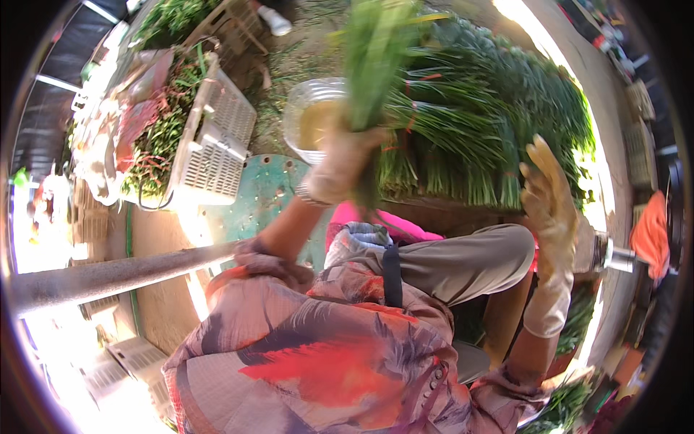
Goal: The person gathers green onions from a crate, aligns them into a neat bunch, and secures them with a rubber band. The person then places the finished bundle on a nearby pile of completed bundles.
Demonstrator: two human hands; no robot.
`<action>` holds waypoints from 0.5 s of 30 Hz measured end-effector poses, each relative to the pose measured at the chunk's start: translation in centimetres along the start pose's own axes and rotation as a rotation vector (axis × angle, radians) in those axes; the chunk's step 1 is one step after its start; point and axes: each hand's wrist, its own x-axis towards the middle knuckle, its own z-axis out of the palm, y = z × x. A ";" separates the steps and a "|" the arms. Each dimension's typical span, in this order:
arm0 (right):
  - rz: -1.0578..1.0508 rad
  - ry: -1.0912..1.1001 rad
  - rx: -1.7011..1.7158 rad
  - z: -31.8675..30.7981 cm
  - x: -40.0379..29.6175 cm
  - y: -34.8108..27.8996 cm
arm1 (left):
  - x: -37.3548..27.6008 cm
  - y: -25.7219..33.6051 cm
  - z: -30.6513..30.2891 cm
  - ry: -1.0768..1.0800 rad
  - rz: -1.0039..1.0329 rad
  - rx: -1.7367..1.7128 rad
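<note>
In a pale glove, my left hand point(339, 163) grips a bunch of long green leaves point(379, 59), which look like garlic chives. The bunch stands up and away from me, blurred by motion, with its stem ends below the fist. To its right lies a large stack of similar bunches point(471, 119), some bound with orange-red ties point(410, 116) and with cut ends facing me. My right hand point(550, 200), in a stained whitish glove, is raised at the stack's near right corner. Its fingers are extended and hold nothing.
Beyond my left wrist, a clear plastic tub point(295, 127) holds brownish liquid. A plastic crate point(217, 141) heaped with greens and ties stands left, by a green perforated surface point(265, 184). A thick pole point(124, 274) runs in from the left. An orange cloth point(648, 236) hangs far right.
</note>
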 end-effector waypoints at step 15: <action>0.463 0.086 -0.036 -4.6 1.5 8.1 | -19.7 -28.7 -29.3 1.047 -0.769 0.911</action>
